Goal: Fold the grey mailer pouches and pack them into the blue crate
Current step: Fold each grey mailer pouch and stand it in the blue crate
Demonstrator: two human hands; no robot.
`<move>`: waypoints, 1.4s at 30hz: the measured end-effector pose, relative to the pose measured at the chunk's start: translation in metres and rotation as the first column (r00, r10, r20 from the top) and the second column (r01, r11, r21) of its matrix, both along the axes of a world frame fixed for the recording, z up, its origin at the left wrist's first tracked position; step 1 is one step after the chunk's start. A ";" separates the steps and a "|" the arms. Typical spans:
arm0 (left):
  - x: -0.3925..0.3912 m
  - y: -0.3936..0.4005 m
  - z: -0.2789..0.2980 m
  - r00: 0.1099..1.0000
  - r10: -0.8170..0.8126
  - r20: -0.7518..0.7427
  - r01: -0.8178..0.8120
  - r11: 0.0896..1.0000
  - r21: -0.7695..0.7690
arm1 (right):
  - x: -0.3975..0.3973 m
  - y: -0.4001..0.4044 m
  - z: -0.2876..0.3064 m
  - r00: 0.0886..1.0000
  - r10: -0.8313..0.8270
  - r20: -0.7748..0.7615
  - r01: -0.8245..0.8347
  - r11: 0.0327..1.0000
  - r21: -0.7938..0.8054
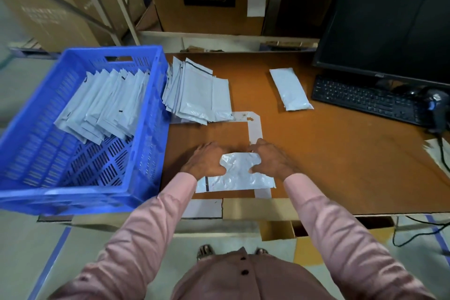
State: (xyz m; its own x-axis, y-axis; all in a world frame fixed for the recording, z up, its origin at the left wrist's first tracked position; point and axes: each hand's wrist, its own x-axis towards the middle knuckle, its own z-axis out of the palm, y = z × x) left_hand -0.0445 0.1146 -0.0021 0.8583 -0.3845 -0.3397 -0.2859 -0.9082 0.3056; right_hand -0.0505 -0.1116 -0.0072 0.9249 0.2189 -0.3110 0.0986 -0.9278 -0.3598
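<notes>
Both my hands lie on one grey pouch (239,173) at the near edge of the brown table (341,148); my left hand (207,161) presses flat on its 9 o'clock side, fingers straight, thumb laid on the plastic; my right hand (270,159) presses its 3 o'clock side, fingers extended over the far edge, thumb on top; neither hand curls round it. The pouch lies crumpled, a black strip showing at its left end. Blue crate (80,129) at 9 o'clock from the pouch, a slanted row of folded pouches (102,107) inside it. Loose stack of pouches (197,92) at 11 o'clock, just beside the crate wall; single folded pouch (291,89) at 1 o'clock; keyboard (365,100) and dark monitor (389,29) at 2 o'clock.
</notes>
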 end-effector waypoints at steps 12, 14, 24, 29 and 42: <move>0.003 0.009 0.011 0.816 -0.046 0.577 0.061 0.998 -0.007 | -0.007 -0.007 0.030 0.891 0.074 0.448 -0.037 0.995 -0.090; -0.011 0.012 -0.008 0.832 -0.064 0.552 0.078 0.997 -0.002 | -0.019 -0.007 0.016 0.902 0.104 0.419 -0.065 0.992 -0.107; -0.027 0.013 -0.039 0.932 0.001 0.363 0.045 0.992 -0.119 | -0.025 -0.003 -0.036 0.944 0.079 0.320 -0.074 0.997 -0.028; -0.012 0.002 -0.056 0.970 -0.112 0.214 0.110 0.994 0.023 | -0.015 0.003 -0.061 0.966 0.146 0.213 -0.151 0.989 0.004; -0.018 -0.006 -0.071 0.984 -0.073 0.164 0.070 0.997 0.023 | -0.013 0.007 -0.077 0.967 0.131 0.220 -0.129 0.991 -0.024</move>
State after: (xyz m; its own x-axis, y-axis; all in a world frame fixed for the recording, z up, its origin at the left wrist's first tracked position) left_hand -0.0625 0.1083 -0.0733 0.8737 -0.4418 -0.2037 -0.3950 -0.8886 0.2333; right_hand -0.0634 -0.1042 -0.0841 0.9347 0.3397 -0.1048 0.2946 -0.9050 -0.3068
